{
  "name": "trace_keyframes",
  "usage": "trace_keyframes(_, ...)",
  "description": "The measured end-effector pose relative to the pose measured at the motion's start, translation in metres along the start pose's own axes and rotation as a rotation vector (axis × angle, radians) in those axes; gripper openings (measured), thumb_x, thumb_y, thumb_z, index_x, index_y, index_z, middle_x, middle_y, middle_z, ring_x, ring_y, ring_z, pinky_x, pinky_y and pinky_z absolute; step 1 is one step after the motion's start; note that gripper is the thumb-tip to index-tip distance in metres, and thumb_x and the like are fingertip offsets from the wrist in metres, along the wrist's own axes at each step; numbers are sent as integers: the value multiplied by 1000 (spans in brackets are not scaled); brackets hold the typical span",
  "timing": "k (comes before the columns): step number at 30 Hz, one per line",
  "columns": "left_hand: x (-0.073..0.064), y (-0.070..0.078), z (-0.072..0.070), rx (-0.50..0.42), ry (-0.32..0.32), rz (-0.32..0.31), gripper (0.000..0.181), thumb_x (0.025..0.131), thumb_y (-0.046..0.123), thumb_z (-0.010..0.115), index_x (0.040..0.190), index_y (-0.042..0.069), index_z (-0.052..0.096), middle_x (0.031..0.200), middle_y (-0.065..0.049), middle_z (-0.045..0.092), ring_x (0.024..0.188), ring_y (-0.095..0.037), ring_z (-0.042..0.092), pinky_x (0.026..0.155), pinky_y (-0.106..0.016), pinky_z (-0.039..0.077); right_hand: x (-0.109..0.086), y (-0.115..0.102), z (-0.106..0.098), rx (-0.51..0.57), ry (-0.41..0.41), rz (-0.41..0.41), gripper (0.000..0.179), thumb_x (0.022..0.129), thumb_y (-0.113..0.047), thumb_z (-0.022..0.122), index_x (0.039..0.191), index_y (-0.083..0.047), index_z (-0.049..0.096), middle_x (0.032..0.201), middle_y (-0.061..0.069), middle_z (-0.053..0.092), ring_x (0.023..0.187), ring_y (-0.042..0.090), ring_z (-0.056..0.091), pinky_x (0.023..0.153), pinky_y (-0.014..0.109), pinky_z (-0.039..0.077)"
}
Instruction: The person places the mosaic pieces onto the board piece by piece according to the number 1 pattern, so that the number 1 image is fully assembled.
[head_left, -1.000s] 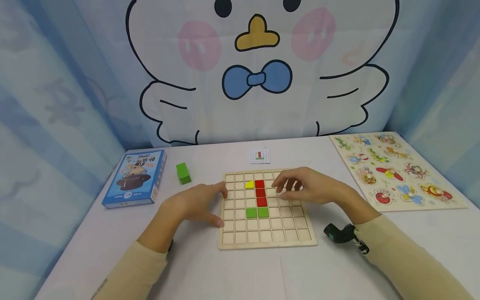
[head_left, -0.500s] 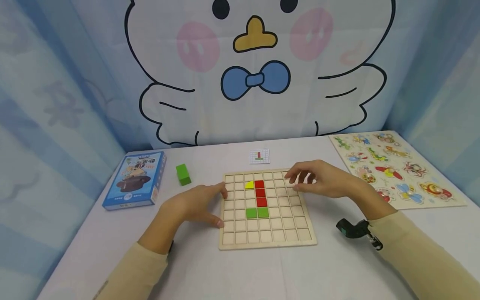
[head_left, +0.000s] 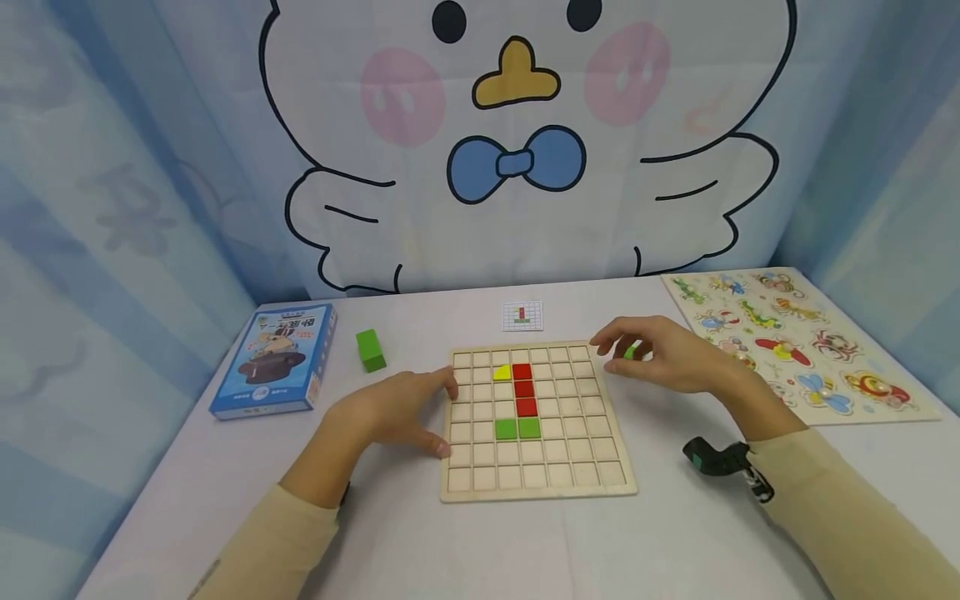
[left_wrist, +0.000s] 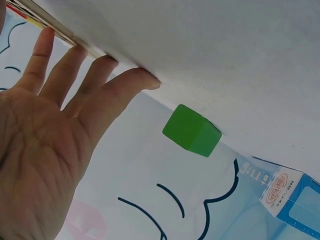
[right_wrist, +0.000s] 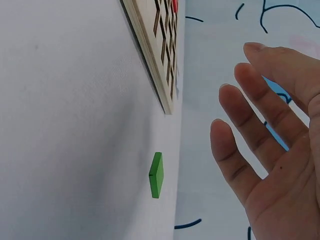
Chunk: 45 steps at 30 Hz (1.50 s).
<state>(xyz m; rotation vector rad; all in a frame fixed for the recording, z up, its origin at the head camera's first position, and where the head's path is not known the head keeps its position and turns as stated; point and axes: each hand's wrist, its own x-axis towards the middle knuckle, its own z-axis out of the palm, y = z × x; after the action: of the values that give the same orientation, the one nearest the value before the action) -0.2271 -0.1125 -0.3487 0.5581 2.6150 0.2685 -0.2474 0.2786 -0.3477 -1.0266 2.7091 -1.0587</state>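
Observation:
A wooden grid board (head_left: pixel 557 476) lies on the table, holding several red tiles (head_left: pixel 523 389) in a column, green tiles (head_left: pixel 517 429) below them and a yellow piece (head_left: pixel 502 373) beside the top one. My left hand (head_left: pixel 392 408) touches the board's left edge with fingers spread; in the left wrist view its fingertips meet that edge. My right hand (head_left: pixel 670 357) hovers off the board's upper right corner, fingers loosely bent and holding nothing. A loose green tile (right_wrist: pixel 156 175) lies on the table in the right wrist view, apart from the fingers; the head view shows some green between them.
A green block (head_left: pixel 371 351) sits left of the board, beside a blue box (head_left: pixel 275 358). Behind the board lies a small card (head_left: pixel 522 316) printed with a grid pattern. On the right is a puzzle board (head_left: pixel 797 346) of insect pictures. A patterned curtain (head_left: pixel 517 233) backs the table.
My right hand has moved right, from above the board to past its upper right corner. Green now shows between its fingers. My left hand has stayed at the board's edge.

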Motion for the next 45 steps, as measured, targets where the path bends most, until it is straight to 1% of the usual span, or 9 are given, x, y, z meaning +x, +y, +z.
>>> trace_keyframes(3, 0, -1, 0, -5, 2, -1, 71, 71, 54, 91, 127, 38, 51, 141, -4, 59, 112, -19, 56, 102, -46, 50, 1, 2, -3, -20, 4, 8, 27, 96, -15, 75, 122, -14, 69, 112, -2, 72, 96, 14, 65, 81, 31, 57)
trace_keyframes(9, -1, -2, 0, -5, 13, 3, 71, 71, 54, 91, 127, 37, 51, 141, -3, 60, 113, -18, 56, 104, -46, 49, 4, 5, -12, -70, 31, 24, 26, 94, -12, 76, 119, -15, 70, 111, 4, 73, 97, 15, 64, 80, 30, 57)
trace_keyframes(18, 0, -2, 2, -13, 10, 7, 71, 70, 54, 91, 127, 38, 52, 139, -3, 61, 108, -18, 57, 100, -45, 51, 4, 14, -14, -74, 27, 52, 26, 94, -10, 76, 120, -12, 70, 112, 5, 72, 97, 15, 64, 79, 28, 57)
trace_keyframes(22, -1, -2, 2, -13, 11, 4, 70, 70, 54, 91, 126, 38, 52, 136, -2, 61, 107, -18, 56, 99, -44, 51, 3, 20, -15, -78, 26, 68, 27, 94, -11, 76, 120, -10, 70, 111, 5, 73, 99, 21, 64, 80, 30, 57)
trace_keyframes(26, -1, -2, 1, -9, 12, 9, 70, 70, 54, 91, 126, 37, 52, 136, -2, 61, 107, -18, 56, 99, -44, 51, 2, 26, -15, -81, 29, 73, 27, 94, -11, 76, 120, -8, 69, 116, 7, 72, 103, 27, 64, 81, 31, 57)
trace_keyframes(32, -1, -1, 0, -1, 9, 12, 70, 71, 54, 91, 126, 37, 52, 132, -2, 62, 104, -18, 56, 96, -43, 51, -1, 31, -16, -81, 43, 99, 27, 93, -10, 76, 119, -7, 69, 120, 9, 70, 106, 29, 61, 84, 37, 57)
trace_keyframes(37, 0, 0, 0, 0, 3, 4, 70, 70, 54, 91, 126, 37, 52, 137, -2, 61, 107, -18, 56, 99, -44, 51, -4, 37, -17, -71, 34, 145, 31, 92, -11, 78, 122, -9, 69, 124, 8, 69, 110, 28, 60, 88, 42, 56)
trace_keyframes(41, 1, 0, 0, -3, -2, 1, 69, 70, 54, 91, 125, 37, 52, 138, -3, 61, 108, -18, 57, 100, -44, 51, -6, 42, -18, -61, 14, 193, 34, 92, -13, 79, 124, -11, 68, 126, 7, 68, 112, 25, 59, 89, 39, 56)
trace_keyframes(45, 1, 0, 0, 0, -1, -6, 69, 70, 54, 91, 125, 37, 52, 136, -2, 61, 107, -18, 56, 98, -44, 51, -7, 46, -19, -70, -9, 211, 36, 92, -16, 79, 126, -12, 68, 128, 6, 67, 111, 24, 59, 87, 32, 54)
